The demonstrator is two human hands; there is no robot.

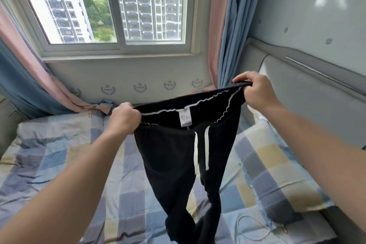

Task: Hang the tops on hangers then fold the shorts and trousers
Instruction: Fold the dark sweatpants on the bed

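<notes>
Black trousers (170, 156) with a white drawstring and a white label hang in the air over the bed. My left hand (124, 118) grips the waistband at its left end. My right hand (255, 91) grips the waistband at its right end, held a little higher. The waistband is stretched wide between the two hands. The legs dangle down, slightly twisted, and their lower ends reach the bottom of the view.
A bed with a checked blue, grey and yellow cover (59, 164) lies below. A matching pillow (277, 168) sits at the right by the padded headboard (297, 89). A thin white cord (251, 228) lies on the cover. Window and pink-blue curtains (223, 25) stand behind.
</notes>
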